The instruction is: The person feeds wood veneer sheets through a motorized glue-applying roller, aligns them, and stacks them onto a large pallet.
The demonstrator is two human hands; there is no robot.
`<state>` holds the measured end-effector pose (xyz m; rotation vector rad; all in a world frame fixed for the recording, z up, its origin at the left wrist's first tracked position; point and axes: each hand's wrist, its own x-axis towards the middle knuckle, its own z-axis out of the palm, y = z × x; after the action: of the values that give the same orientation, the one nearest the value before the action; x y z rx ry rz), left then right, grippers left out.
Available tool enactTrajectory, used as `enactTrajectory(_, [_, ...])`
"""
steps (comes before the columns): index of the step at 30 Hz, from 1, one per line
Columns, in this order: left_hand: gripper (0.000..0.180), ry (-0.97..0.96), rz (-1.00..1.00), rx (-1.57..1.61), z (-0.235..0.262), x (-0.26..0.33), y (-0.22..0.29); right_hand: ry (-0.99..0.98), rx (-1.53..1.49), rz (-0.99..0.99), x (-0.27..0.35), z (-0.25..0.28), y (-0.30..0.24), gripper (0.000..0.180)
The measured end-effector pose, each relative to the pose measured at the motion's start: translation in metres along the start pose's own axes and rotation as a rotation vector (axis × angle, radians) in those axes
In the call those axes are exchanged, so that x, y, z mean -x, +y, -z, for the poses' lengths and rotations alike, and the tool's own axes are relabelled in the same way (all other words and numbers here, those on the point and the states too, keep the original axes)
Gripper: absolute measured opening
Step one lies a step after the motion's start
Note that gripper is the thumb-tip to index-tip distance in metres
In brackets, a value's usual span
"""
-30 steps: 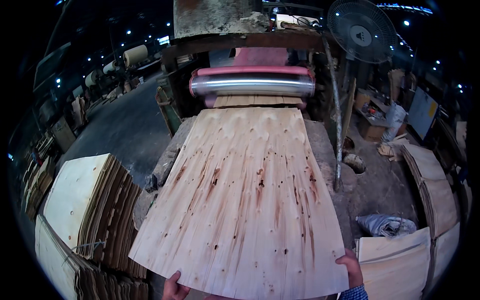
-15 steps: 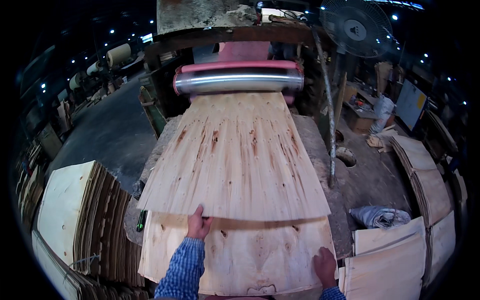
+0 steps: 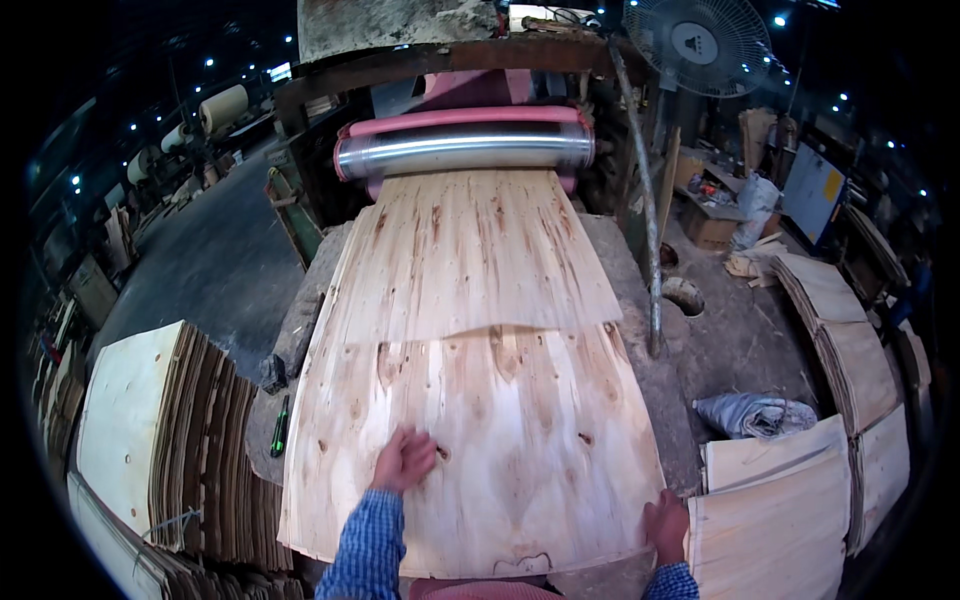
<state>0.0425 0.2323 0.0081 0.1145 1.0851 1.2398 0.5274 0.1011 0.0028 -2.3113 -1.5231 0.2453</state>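
A wood veneer sheet [image 3: 480, 255], knotty and brown-streaked, reaches into the rollers at the far end. Beneath its near edge lies another pale veneer sheet [image 3: 500, 480], stretching toward me. My left hand [image 3: 404, 460] is over the middle-left of this near sheet, its fingers loosely extended and slightly blurred, holding nothing. At the near sheet's right edge, my right hand [image 3: 667, 525] has its fingers curled around the border. A shiny metal roller [image 3: 465, 152] with a pink roller [image 3: 465, 121] above it spans the machine.
Stacked veneer [image 3: 130, 420] stands at the left, and more sheets [image 3: 770, 520] lie at the right. A green cutter knife [image 3: 281, 425] rests on the left ledge. A slanted pole [image 3: 650, 200] and a fan [image 3: 697, 45] stand right of the rollers; a rolled grey sack [image 3: 757, 415] lies nearer.
The upper sheet has moved farther into the rollers, exposing more of the lower one. My left hand has come off its near edge. My right hand has closed at the lower sheet's edge.
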Motion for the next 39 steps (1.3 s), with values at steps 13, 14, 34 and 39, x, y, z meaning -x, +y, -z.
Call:
enactTrajectory(13, [0.060, -0.156, 0.390, 0.051, 0.172, 0.212, -0.136, -0.643, -1.204, 0.083, -0.082, 0.146, -0.132, 0.037])
enactTrajectory(14, [0.061, -0.186, 0.228, 0.141, 0.147, 0.223, -0.125, -0.582, -1.337, 0.039, -0.072, 0.168, -0.139, 0.038])
enactTrajectory(34, [0.041, 0.038, 0.055, -0.002, 0.065, 0.217, -0.022, -0.355, -0.129, 0.933, 0.155, -0.013, -0.237, 0.070])
enactTrajectory(39, [0.032, -0.111, 0.155, 0.294, 0.100, 0.175, -0.026, -0.291, 0.014, 0.882, 0.157, -0.038, -0.254, 0.075])
